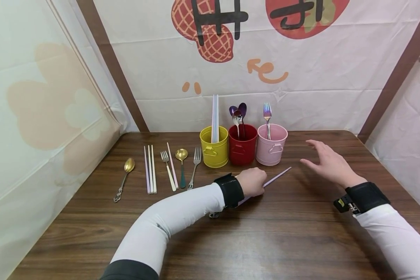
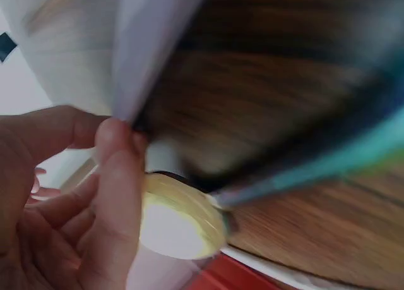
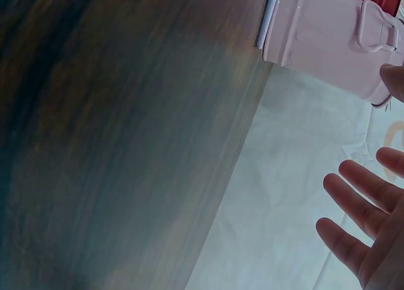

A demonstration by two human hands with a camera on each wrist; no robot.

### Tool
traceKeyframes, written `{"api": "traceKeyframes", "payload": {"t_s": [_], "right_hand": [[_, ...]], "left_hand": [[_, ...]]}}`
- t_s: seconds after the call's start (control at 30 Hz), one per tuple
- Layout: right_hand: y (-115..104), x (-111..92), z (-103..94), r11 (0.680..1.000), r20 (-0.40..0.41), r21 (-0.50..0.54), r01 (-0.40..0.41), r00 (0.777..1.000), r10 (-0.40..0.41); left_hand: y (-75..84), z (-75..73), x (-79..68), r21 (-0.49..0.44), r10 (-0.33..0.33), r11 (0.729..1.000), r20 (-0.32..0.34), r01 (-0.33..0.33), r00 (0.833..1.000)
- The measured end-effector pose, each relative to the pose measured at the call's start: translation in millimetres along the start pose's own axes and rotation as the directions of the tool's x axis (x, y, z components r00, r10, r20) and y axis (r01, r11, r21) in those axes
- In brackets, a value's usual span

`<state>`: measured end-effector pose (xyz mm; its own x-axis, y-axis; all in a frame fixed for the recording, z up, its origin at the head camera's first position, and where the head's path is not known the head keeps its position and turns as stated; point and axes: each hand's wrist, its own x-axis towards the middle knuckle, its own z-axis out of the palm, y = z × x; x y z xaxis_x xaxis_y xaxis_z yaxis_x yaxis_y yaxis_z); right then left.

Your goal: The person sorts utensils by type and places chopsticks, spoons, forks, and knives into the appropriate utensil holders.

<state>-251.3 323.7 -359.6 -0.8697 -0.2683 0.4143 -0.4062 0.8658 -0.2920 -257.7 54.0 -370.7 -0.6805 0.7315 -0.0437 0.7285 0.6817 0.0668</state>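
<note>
My left hand (image 1: pixel 252 182) pinches a light purple chopstick (image 1: pixel 277 177) between thumb and fingertips, low over the table in front of the buckets. One end of it points up and right toward the pink bucket (image 1: pixel 271 149). In the left wrist view the chopstick (image 2: pixel 148 43) is blurred, and a gold spoon bowl (image 2: pixel 183 220) shows just past the fingers. An ornate silver handle (image 1: pixel 214 214) sticks out from under the left wrist, its rest hidden. Right of the pink bucket, my right hand (image 1: pixel 327 163) hovers with fingers spread, holding nothing.
A yellow bucket (image 1: pixel 215 153) holds chopsticks, a red bucket (image 1: pixel 243 149) spoons, and the pink one a fork (image 1: pixel 267 116). Left on the table (image 1: pixel 287 249) lie a gold spoon (image 1: pixel 128 165), several chopsticks (image 1: pixel 153 171), two forks (image 1: pixel 197 157) and a teal-handled spoon (image 1: pixel 182 155).
</note>
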Motion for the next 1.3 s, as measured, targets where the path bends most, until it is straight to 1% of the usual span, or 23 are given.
{"api": "traceKeyframes", "payload": {"t_s": [0.13, 0.23, 0.3, 0.37, 0.47, 0.6, 0.7, 0.8, 0.93, 1.03, 1.1, 1.2, 1.3], "right_hand": [[-1.5, 1.8, -1.9, 1.000, 0.005, 0.019, -0.017, 1.000, 0.016], [-4.4, 4.8, -7.2, 0.998, -0.001, 0.056, -0.036, 0.999, 0.036], [-7.0, 7.8, -11.4, 0.996, -0.016, 0.085, -0.040, 0.999, 0.042], [-10.1, 11.3, -14.1, 0.993, -0.038, 0.111, -0.038, 0.998, 0.043], [-16.0, 17.2, -13.5, 0.991, -0.051, 0.133, -0.024, 0.998, 0.031], [-26.3, 24.1, -6.5, 0.990, -0.045, 0.141, 0.012, 0.999, -0.005], [-35.4, 30.0, -1.0, 0.989, -0.046, 0.141, 0.041, 0.998, -0.035], [-45.3, 38.4, 3.7, 0.989, -0.054, 0.133, 0.070, 0.997, -0.063], [-56.9, 53.2, 7.6, 0.985, -0.078, 0.119, 0.124, 0.990, -0.115], [-67.4, 67.3, 11.9, 0.980, -0.091, 0.119, 0.162, 0.984, -0.152], [-75.2, 76.7, 15.3, 0.977, -0.087, 0.122, 0.176, 0.982, -0.166], [-86.1, 89.6, 21.1, 0.974, -0.071, 0.120, 0.193, 0.980, -0.186], [-95.7, 101.1, 25.5, 0.969, -0.061, 0.108, 0.221, 0.975, -0.216]], "left_hand": [[-0.3, -2.7, 1.8, -0.056, -0.018, 0.998, 0.059, 0.022, 0.998], [-4.7, -4.5, -0.6, -0.103, -0.033, 0.994, 0.089, 0.042, 0.996], [-9.4, -7.7, -4.7, -0.163, -0.043, 0.985, 0.112, 0.061, 0.993], [-15.2, -12.6, -10.7, -0.216, -0.040, 0.974, 0.120, 0.065, 0.992], [-25.3, -22.9, -25.0, -0.250, -0.026, 0.967, 0.108, 0.052, 0.994], [-41.3, -40.6, -51.6, -0.250, -0.027, 0.967, 0.068, 0.043, 0.997], [-55.5, -53.9, -71.3, -0.281, -0.052, 0.958, 0.037, 0.060, 0.998], [-70.8, -65.2, -87.3, -0.308, -0.079, 0.949, -0.016, 0.070, 0.997], [-90.5, -78.4, -98.8, -0.352, -0.111, 0.933, -0.084, 0.075, 0.990], [-105.1, -88.2, -104.6, -0.385, -0.143, 0.919, -0.128, 0.084, 0.981], [-115.3, -93.8, -107.2, -0.393, -0.162, 0.915, -0.154, 0.090, 0.975], [-131.4, -100.1, -108.1, -0.411, -0.193, 0.907, -0.200, 0.097, 0.961], [-145.1, -106.9, -106.0, -0.425, -0.219, 0.900, -0.257, 0.093, 0.941]]}}
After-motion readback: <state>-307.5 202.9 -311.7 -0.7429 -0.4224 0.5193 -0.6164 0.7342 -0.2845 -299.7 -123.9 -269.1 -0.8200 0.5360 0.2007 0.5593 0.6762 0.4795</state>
